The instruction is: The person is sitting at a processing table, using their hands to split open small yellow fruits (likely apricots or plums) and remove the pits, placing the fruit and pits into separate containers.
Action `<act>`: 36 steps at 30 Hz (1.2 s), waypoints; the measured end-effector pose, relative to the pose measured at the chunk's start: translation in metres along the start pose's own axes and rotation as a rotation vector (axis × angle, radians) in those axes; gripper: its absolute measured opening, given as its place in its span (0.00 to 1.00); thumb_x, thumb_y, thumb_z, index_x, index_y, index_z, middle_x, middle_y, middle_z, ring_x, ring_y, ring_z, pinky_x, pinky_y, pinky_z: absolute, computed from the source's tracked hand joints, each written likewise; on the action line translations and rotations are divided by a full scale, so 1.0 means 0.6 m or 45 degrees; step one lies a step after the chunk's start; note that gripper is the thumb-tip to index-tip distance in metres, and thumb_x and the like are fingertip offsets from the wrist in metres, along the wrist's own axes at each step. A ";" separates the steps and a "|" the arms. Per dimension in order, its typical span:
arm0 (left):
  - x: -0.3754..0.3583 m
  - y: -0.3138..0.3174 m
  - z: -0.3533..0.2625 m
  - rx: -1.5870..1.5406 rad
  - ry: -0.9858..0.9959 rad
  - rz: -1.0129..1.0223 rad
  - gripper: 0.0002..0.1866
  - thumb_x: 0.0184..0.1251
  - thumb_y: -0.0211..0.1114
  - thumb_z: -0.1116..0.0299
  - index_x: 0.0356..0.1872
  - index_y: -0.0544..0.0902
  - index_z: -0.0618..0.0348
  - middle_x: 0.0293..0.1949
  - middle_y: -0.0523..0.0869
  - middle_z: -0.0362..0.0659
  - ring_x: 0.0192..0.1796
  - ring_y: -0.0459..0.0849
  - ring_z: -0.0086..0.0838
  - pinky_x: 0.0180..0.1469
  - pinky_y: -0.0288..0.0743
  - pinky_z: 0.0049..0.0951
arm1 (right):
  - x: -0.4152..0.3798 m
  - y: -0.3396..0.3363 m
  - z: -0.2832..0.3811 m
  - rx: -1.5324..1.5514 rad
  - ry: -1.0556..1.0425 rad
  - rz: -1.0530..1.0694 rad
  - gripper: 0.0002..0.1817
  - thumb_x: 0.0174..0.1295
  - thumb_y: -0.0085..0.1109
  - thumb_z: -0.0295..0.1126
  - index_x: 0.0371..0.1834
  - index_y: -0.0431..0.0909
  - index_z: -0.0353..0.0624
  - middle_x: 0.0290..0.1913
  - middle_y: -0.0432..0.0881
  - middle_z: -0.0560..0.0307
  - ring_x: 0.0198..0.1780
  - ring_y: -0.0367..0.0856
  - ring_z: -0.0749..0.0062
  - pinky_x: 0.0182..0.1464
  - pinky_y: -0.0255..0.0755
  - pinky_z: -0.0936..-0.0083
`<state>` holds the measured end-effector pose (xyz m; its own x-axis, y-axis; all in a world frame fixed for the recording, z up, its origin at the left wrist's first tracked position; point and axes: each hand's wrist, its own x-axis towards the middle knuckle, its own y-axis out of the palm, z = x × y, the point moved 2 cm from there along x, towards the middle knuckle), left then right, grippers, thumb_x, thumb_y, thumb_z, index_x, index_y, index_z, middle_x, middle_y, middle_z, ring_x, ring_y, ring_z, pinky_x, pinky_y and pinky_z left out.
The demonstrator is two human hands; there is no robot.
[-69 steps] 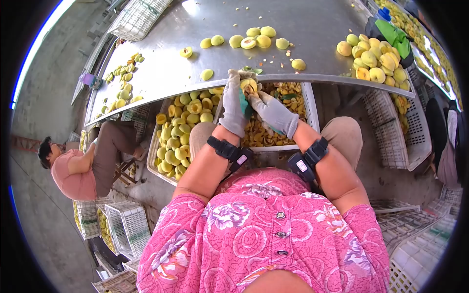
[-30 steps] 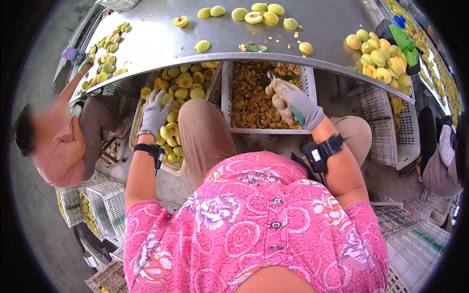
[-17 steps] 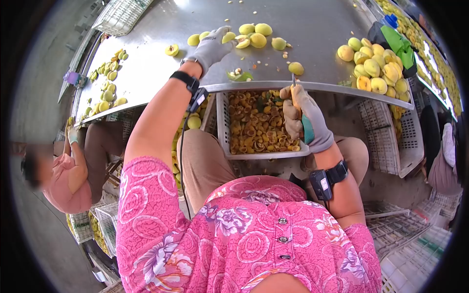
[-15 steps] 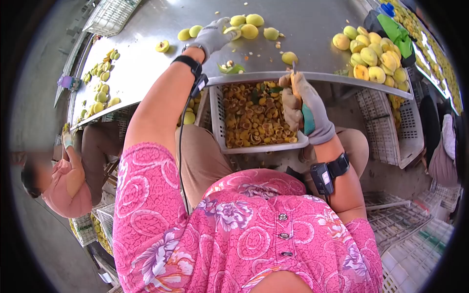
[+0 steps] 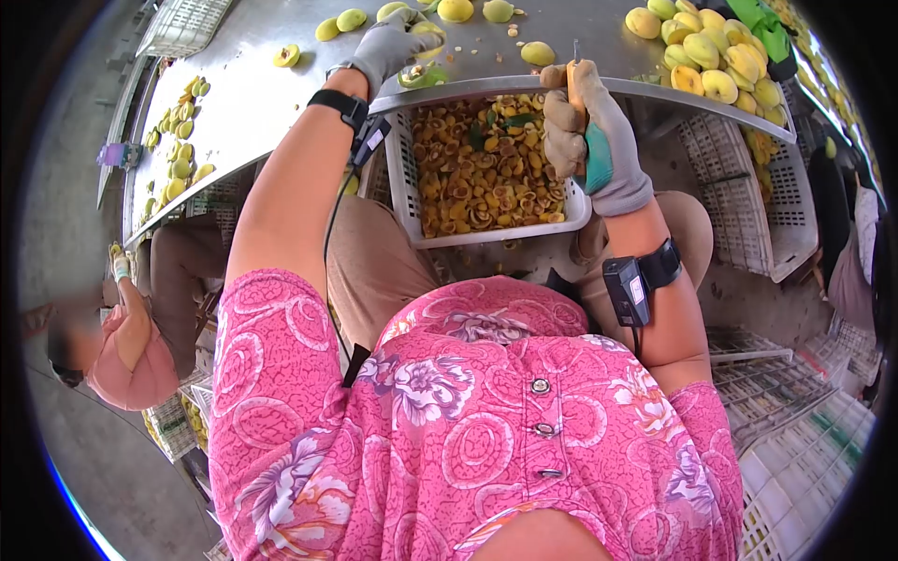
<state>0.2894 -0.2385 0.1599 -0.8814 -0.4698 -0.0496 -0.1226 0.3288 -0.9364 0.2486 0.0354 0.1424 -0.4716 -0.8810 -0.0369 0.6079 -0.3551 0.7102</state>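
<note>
My left hand [image 5: 385, 51], in a grey glove, is closed around a yellow-green peach [image 5: 427, 37] just above the metal table [image 5: 524, 89]. Beside that hand a green leaf [image 5: 423, 77] with pale bits lies at the table's edge. My right hand [image 5: 599, 140], gloved with stained fingers, grips a knife by its orange-brown handle [image 5: 577, 98]; the thin blade points up, away from me. A single peach [image 5: 537, 53] lies near the knife tip. Below the edge stands a white crate [image 5: 404, 178] full of yellow-brown fruit scraps.
A pile of peaches [image 5: 716, 56] sits at the table's right, and cut pieces [image 5: 182, 140] lie at the left. More peaches [image 5: 352, 20] line the far side. White crates [image 5: 748, 206] stand at the right. Another person [image 5: 131, 346] sits at the left.
My left hand has drawn the peach off the far group toward me, nearer the table edge. The right hand still holds the knife. The view has tilted down.
</note>
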 end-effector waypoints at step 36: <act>-0.197 0.136 -0.055 -2.771 0.051 -0.212 0.15 0.76 0.50 0.57 0.45 0.76 0.58 0.41 0.81 0.48 0.44 0.81 0.39 0.51 0.77 0.42 | 0.028 0.060 -0.139 -1.175 -0.214 0.023 0.21 0.73 0.48 0.41 0.53 0.74 0.30 0.43 0.82 0.42 0.45 0.81 0.60 0.49 0.73 0.70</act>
<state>0.3683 -0.1292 0.1008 -0.8138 -0.5812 0.0002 -0.3323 0.4655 0.8203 0.3156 -0.0185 0.1090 -0.4994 -0.8578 0.1217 0.8484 -0.5126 -0.1318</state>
